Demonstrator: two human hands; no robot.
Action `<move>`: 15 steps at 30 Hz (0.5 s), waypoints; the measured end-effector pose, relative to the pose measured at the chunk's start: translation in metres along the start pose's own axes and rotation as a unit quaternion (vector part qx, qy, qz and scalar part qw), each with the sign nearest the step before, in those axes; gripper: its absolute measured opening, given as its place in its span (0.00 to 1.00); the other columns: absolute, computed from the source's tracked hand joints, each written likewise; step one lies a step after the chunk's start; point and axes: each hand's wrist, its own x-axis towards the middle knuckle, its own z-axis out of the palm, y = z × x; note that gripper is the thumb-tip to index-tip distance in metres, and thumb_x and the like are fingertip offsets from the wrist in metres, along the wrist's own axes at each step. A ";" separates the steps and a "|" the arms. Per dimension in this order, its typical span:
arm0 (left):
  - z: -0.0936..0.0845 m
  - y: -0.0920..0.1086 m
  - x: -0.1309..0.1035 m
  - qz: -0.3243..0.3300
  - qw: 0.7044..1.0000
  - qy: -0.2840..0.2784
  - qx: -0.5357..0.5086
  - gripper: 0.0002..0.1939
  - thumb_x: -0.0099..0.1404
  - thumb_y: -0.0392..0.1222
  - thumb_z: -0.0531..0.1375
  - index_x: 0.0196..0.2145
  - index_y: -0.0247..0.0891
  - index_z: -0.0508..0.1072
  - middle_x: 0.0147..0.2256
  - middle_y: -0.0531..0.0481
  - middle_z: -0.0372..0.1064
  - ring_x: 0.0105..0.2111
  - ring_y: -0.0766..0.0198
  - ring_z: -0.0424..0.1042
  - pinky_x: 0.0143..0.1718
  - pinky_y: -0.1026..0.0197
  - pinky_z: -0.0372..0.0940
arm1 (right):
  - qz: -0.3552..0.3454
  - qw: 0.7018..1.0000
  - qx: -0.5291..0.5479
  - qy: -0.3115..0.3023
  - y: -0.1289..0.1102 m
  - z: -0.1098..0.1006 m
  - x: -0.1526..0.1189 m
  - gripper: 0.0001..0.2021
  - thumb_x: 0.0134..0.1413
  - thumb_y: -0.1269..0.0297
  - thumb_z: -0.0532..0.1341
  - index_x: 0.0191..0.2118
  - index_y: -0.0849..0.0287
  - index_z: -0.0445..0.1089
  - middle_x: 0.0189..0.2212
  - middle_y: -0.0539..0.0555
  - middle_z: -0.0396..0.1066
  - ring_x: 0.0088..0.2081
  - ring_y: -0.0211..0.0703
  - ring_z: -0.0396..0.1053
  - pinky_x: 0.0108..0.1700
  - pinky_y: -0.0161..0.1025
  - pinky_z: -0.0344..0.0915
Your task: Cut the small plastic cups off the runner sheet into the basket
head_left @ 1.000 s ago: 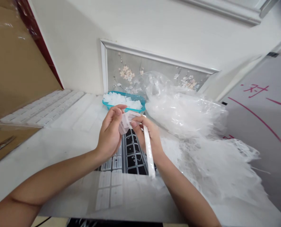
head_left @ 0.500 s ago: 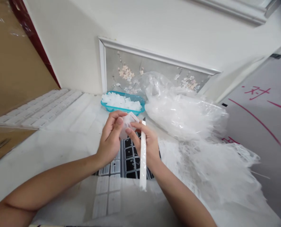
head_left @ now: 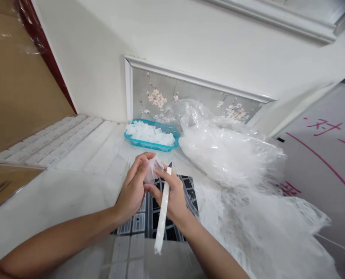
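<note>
Plainly, we see both bare hands meeting at the middle of the frame over a small translucent piece (head_left: pixel 152 171). The left hand (head_left: pixel 131 193), just left of centre, has its thumb and fingers clamped on that piece, which sits tilted near their tips. The right hand (head_left: pixel 174 197), just right of centre, holds a slim white tool (head_left: pixel 162 219), whose dark tip points up the frame while its pale end hangs toward the bottom edge. We find the right thumb and forefinger apart at their tips, with the forefinger against the piece; whether the thumb touches it too, we cannot tell.

Below the hands, we make out a black gridded surface (head_left: pixel 187 182), and at lower centre, pale rectangular pieces (head_left: pixel 136 245) in a block. Just above the hands stands a teal basket (head_left: pixel 152 145) filled with small white pieces (head_left: pixel 149 132). To its right we see a bulging clear plastic bag (head_left: pixel 230 151), and at lower right a heap of whitish translucent material (head_left: pixel 280 228). Rows of white blocks (head_left: pixel 62 139) lie at mid-left, beside a large cardboard surface (head_left: pixel 18 85) in the upper left. Red writing marks a white board (head_left: pixel 314 155) at the right.
</note>
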 end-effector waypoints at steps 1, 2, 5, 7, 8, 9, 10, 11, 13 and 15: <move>0.000 0.001 0.002 -0.028 0.999 -0.009 -0.018 0.18 0.68 0.56 0.57 0.47 0.42 0.73 0.45 0.46 0.72 0.45 0.58 0.73 0.47 0.59 0.67 | 0.005 1.000 0.004 -0.004 0.003 0.001 0.000 0.16 0.52 0.64 0.69 0.48 0.54 0.75 0.54 0.60 0.72 0.53 0.54 0.72 0.55 0.51 0.68; 0.000 0.001 0.004 -0.053 0.998 -0.022 -0.032 0.18 0.68 0.56 0.57 0.47 0.42 0.73 0.45 0.46 0.73 0.45 0.58 0.73 0.47 0.59 0.67 | 0.012 1.000 0.011 -0.004 0.006 0.000 0.001 0.15 0.54 0.65 0.68 0.49 0.54 0.75 0.54 0.60 0.72 0.53 0.53 0.72 0.55 0.50 0.68; -0.002 -0.002 0.012 -0.087 0.993 -0.081 -0.004 0.19 0.67 0.54 0.59 0.51 0.44 0.72 0.49 0.46 0.72 0.51 0.54 0.71 0.52 0.56 0.65 | 0.048 0.998 0.034 -0.005 0.013 -0.004 0.004 0.12 0.57 0.66 0.65 0.47 0.54 0.77 0.51 0.59 0.75 0.50 0.51 0.74 0.53 0.48 0.70; -0.006 -0.005 0.018 -0.079 0.988 -0.117 0.059 0.20 0.67 0.53 0.60 0.54 0.47 0.71 0.53 0.47 0.71 0.55 0.54 0.68 0.57 0.55 0.61 | 0.079 0.996 0.042 -0.008 0.016 -0.009 0.007 0.10 0.58 0.64 0.64 0.45 0.54 0.78 0.47 0.57 0.77 0.47 0.51 0.76 0.50 0.47 0.71; -0.007 -0.008 0.020 -0.075 0.984 -0.132 0.094 0.21 0.67 0.53 0.60 0.55 0.48 0.70 0.54 0.48 0.70 0.56 0.54 0.67 0.59 0.54 0.59 | 0.095 0.994 0.043 -0.010 0.017 -0.012 0.009 0.09 0.59 0.62 0.64 0.43 0.54 0.79 0.45 0.56 0.78 0.45 0.51 0.77 0.49 0.46 0.72; -0.009 -0.009 0.022 -0.072 0.979 -0.144 0.124 0.21 0.67 0.54 0.59 0.56 0.49 0.70 0.54 0.48 0.69 0.55 0.54 0.67 0.60 0.54 0.58 | 0.111 0.993 0.043 -0.012 0.017 -0.014 0.012 0.09 0.59 0.61 0.63 0.42 0.54 0.79 0.43 0.56 0.79 0.42 0.50 0.77 0.47 0.45 0.72; -0.010 -0.011 0.024 -0.071 0.975 -0.152 0.145 0.21 0.67 0.54 0.59 0.56 0.50 0.70 0.55 0.49 0.69 0.55 0.55 0.68 0.60 0.53 0.57 | 0.126 0.991 0.041 -0.014 0.017 -0.016 0.014 0.09 0.60 0.60 0.63 0.41 0.55 0.80 0.41 0.55 0.80 0.41 0.50 0.78 0.45 0.44 0.73; -0.010 -0.012 0.024 -0.075 0.973 -0.156 0.154 0.22 0.67 0.54 0.59 0.56 0.50 0.69 0.55 0.49 0.69 0.54 0.55 0.68 0.60 0.53 0.57 | 0.139 0.989 0.039 -0.017 0.016 -0.018 0.016 0.10 0.60 0.59 0.62 0.41 0.56 0.80 0.39 0.55 0.80 0.39 0.50 0.78 0.44 0.43 0.73; -0.009 -0.014 0.025 -0.092 0.973 -0.158 0.138 0.21 0.67 0.54 0.59 0.55 0.49 0.69 0.52 0.49 0.70 0.52 0.55 0.70 0.57 0.53 0.60 | 0.151 0.988 0.033 -0.018 0.014 -0.020 0.020 0.12 0.61 0.58 0.61 0.41 0.56 0.80 0.39 0.55 0.80 0.39 0.50 0.77 0.44 0.43 0.73; -0.006 -0.015 0.030 -0.113 0.978 -0.152 0.087 0.20 0.66 0.54 0.60 0.53 0.46 0.70 0.49 0.47 0.72 0.49 0.56 0.72 0.53 0.55 0.63 | 0.154 0.988 0.019 -0.001 0.013 -0.023 0.019 0.15 0.62 0.57 0.60 0.48 0.56 0.78 0.42 0.56 0.79 0.41 0.50 0.77 0.46 0.44 0.72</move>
